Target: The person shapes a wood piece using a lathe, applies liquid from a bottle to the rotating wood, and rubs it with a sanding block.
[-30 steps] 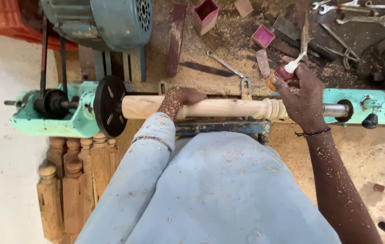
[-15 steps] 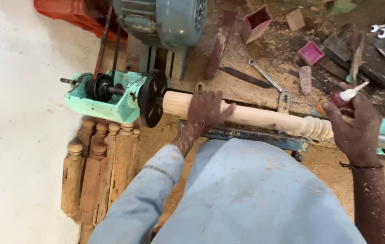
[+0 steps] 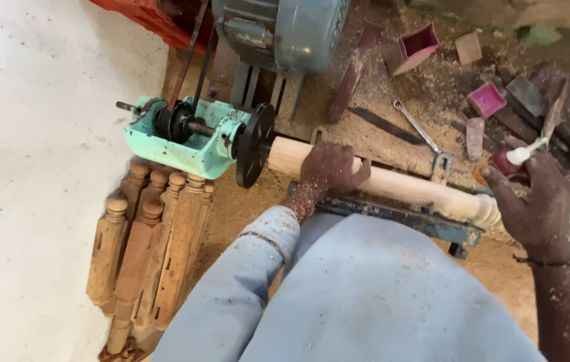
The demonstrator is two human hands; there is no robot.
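Observation:
A pale wooden spindle (image 3: 399,186) is mounted on a teal lathe (image 3: 184,144), running from the black faceplate (image 3: 255,144) toward the right. My left hand (image 3: 328,167) lies over the spindle near the faceplate, fingers wrapped on top of it. My right hand (image 3: 533,201) is at the turned, beaded right end of the spindle and holds a small red bottle with a white nozzle (image 3: 509,159). Sawdust covers both hands and my light blue sleeve.
A grey motor (image 3: 285,30) with belts sits behind the lathe. Several finished turned legs (image 3: 148,255) lie on the floor at left. Pink square cups (image 3: 415,47), a spanner (image 3: 419,127), chisels and wood scraps lie in sawdust behind the spindle.
The view has swung left, so the lathe head and turned legs sit more central. My left hand stays on the spindle and my right hand keeps the bottle at the right end.

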